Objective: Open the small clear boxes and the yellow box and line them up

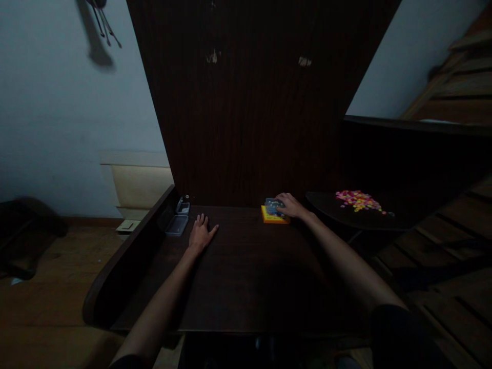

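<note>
Mid-frame on the worktop (246, 277), one orange box (273, 219) carries one clear box (271, 205); right hand (291, 206) fingers drape it, grip unclear. Left hand (200, 233) flat, fingers spread, empty, beside one clear case (177, 225).

On the desk (246, 266): two hands, the left hand (200, 233) and the right hand (291, 205); one orange box (273, 217); one clear case (177, 225). Right of the desk: one bead pile (359, 200).

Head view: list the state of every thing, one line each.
left hand: flat on desk, fingers spread, empty.
right hand: laid over yellow box; grip unclear.
yellow box: flat on desk, partly covered.
clear case: lying flat, untouched.
coloured pieces: loose heap on side shelf.
</note>
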Demonstrator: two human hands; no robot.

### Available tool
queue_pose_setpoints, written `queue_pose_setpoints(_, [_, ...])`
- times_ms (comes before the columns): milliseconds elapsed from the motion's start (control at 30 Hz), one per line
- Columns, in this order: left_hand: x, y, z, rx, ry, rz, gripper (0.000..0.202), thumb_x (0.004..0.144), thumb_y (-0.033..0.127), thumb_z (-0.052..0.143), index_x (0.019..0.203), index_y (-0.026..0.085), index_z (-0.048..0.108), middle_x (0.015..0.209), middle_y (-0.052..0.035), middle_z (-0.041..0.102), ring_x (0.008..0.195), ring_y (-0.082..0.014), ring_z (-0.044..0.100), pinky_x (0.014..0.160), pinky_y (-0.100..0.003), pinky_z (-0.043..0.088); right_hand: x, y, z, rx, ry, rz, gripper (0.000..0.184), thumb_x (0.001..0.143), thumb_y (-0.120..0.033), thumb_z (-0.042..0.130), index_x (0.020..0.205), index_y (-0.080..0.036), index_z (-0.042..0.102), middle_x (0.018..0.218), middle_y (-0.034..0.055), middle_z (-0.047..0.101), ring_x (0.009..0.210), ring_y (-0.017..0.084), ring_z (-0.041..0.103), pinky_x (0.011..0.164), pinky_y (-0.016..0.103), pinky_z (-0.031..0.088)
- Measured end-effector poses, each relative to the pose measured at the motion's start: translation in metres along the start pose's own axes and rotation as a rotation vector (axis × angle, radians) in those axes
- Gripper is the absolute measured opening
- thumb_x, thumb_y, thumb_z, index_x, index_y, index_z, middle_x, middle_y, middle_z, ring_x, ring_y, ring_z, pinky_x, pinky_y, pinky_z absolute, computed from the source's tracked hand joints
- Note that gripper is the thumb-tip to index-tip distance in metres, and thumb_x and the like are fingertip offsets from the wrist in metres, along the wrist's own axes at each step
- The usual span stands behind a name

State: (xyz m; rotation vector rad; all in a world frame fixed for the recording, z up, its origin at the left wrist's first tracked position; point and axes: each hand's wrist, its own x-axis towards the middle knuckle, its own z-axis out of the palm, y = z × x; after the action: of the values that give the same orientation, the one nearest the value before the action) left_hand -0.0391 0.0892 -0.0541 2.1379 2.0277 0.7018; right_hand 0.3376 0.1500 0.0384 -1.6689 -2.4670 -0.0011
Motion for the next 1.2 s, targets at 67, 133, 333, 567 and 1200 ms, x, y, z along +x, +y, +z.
queue_pose_setpoints(67, [0.004, 0.002, 0.000, 0.002, -0.010, 0.024, 0.047, 0.089, 0.039, 0.049, 0.122, 0.006, 0.058, 0.140, -0.0221, 0.048, 0.138, -0.0314, 0.036, 0.113, -0.044, 0.031, 0.003, 0.003, -0.002, -0.053, -0.070, 0.002, 0.047, 0.079, -0.026, 0.063, 0.125, -0.015, 0.058, 0.128, 0.0132, 0.055, 0.117, 0.026, 0.048, 0.099, 0.036, 0.038])
queue_pose_setpoints(133, [0.004, 0.003, -0.001, -0.001, -0.007, 0.035, 0.037, 0.091, 0.032, 0.047, 0.115, 0.009, 0.062, 0.134, -0.0195, 0.055, 0.134, -0.0287, 0.043, 0.110, -0.041, 0.034, 0.008, 0.003, -0.002, -0.077, -0.108, 0.005, 0.051, 0.077, -0.026, 0.066, 0.127, -0.016, 0.057, 0.128, 0.0140, 0.054, 0.117, 0.027, 0.050, 0.097, 0.036, 0.039])
queue_pose_setpoints(333, [-0.006, 0.000, -0.004, -0.035, 0.017, 0.047, 0.028, 0.091, 0.022, 0.044, 0.103, 0.014, 0.068, 0.122, -0.0145, 0.065, 0.122, -0.0246, 0.056, 0.103, -0.037, 0.044, 0.021, 0.001, -0.001, -0.101, -0.128, 0.000, 0.058, 0.072, -0.028, 0.072, 0.127, -0.017, 0.056, 0.121, 0.0144, 0.056, 0.112, 0.027, 0.053, 0.093, 0.034, 0.042])
queue_pose_setpoints(567, [-0.007, 0.002, -0.010, -0.132, 0.180, 0.089, 0.028, 0.089, 0.030, 0.048, 0.104, 0.016, 0.067, 0.126, -0.0125, 0.061, 0.129, -0.0252, 0.048, 0.106, -0.042, 0.041, 0.022, -0.007, -0.004, -0.121, -0.144, 0.024, 0.051, 0.072, -0.030, 0.073, 0.117, -0.013, 0.058, 0.118, 0.0173, 0.057, 0.108, 0.029, 0.055, 0.089, 0.035, 0.044])
queue_pose_setpoints(1200, [-0.076, 0.033, -0.040, -1.296, -0.259, -0.121, 0.086, 0.055, 0.033, 0.085, 0.129, 0.013, 0.048, 0.115, -0.0154, 0.065, 0.102, -0.0260, 0.066, 0.094, -0.045, 0.052, -0.033, -0.196, 0.004, -0.080, -0.047, -0.779, 0.045, 0.085, -0.033, 0.060, 0.125, -0.013, 0.051, 0.117, 0.0160, 0.060, 0.104, 0.026, 0.059, 0.086, 0.039, 0.051])
